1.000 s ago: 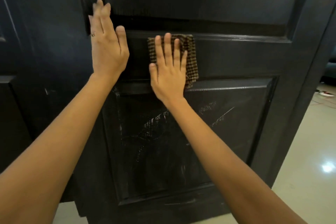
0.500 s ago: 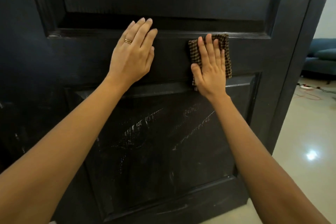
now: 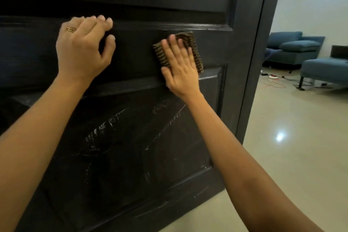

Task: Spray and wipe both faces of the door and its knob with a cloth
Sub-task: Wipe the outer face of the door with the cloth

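The right hand (image 3: 180,69) lies flat, its fingers (image 3: 175,47) straight and together, pressing the checked cloth (image 3: 195,52) against the middle rail of the dark door (image 3: 131,137). The cloth shows beyond the fingertips and on either side. The left hand (image 3: 82,51) holds nothing, its fingers half curled with the tips on the same rail, well left of the cloth.
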